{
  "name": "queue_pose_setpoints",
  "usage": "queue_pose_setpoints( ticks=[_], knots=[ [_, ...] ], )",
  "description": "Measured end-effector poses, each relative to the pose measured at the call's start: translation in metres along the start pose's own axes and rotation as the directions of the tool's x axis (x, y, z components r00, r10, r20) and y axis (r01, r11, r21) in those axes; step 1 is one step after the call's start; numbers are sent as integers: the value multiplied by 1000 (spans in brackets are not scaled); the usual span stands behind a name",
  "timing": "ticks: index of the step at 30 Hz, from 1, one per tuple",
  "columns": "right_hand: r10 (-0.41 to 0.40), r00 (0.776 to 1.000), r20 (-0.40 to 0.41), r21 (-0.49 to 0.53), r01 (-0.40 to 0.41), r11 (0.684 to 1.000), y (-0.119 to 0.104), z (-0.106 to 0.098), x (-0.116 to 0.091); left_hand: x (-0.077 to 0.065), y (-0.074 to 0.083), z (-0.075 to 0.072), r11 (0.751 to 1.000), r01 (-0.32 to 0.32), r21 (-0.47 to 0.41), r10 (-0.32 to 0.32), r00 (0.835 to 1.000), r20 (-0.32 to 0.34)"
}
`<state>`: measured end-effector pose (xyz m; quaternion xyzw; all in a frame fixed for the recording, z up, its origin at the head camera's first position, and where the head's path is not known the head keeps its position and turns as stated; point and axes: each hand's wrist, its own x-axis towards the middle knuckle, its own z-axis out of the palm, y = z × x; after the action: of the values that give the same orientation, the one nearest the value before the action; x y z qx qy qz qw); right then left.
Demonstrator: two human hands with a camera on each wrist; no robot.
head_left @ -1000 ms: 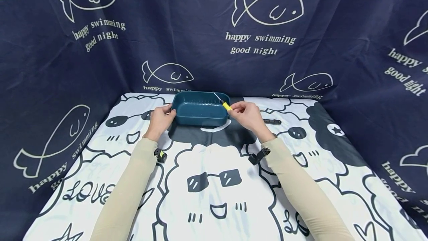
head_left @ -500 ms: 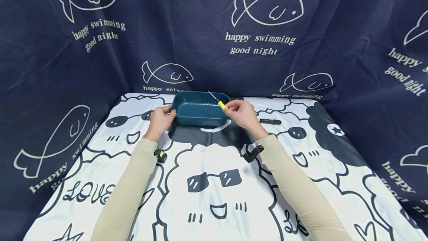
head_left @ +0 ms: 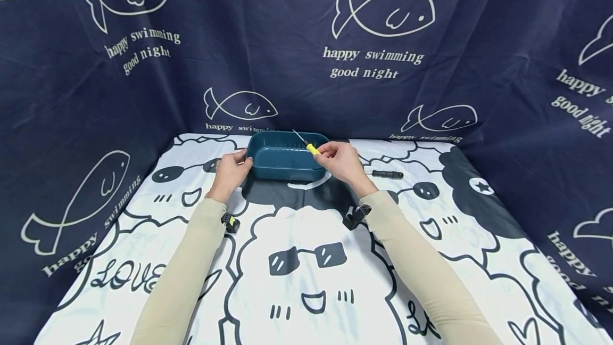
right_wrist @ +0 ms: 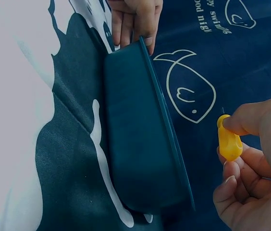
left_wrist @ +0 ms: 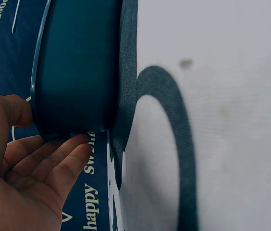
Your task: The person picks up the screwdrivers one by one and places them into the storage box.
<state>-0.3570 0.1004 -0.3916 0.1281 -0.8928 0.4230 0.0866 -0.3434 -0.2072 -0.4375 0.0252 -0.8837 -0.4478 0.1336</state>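
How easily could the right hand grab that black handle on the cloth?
Probably not yet: the right hand is pinching the yellow-handled tool. Otherwise the way looks free, with the black handle lying uncovered nearby.

- Navy curtains (head_left: pixel 268 41), fish-printed and lettered "happy swimming good night," are walling in a draped booth (head_left: pixel 57 105).
- A cartoon-print white cloth (head_left: pixel 306 230) is lying flat inside.
- Wrist-worn cameras (head_left: pixel 232 222) are suggesting a recording space; the wider building is lying hidden.

The blue bin (head_left: pixel 275 158) allows entry from above; its walls (head_left: pixel 287 174) bar the sides.
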Motion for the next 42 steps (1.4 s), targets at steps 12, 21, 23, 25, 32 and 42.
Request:
queue_pose_setpoints(
  ticks=[12,21,23,25,32,42],
  knots=[
    [18,1000,17,2,-18,1000,-6,7,6,0,1,-1,1000,-6,0,6,1000,-5],
    [23,999,22,5,-23,1000,-7,12,11,0,2,-1,1000,1,-2,-1,1000,-8],
    [18,1000,21,1,-18,1000,-7,13,13,0,2,-1,1000,2,-3,-2,1000,-5],
    [16,1000,21,-10,-16,1000,-5,14,15,0,2,-1,1000,4,-5,-4,1000,-5],
    [39,998,41,-21,-38,999,1,20,18,1,-2,0,1000,-8,8,8,1000,1],
    [50,998,38,-39,-49,998,2,23,19,0,0,0,1000,11,1,-11,1000,3]
  ],
)
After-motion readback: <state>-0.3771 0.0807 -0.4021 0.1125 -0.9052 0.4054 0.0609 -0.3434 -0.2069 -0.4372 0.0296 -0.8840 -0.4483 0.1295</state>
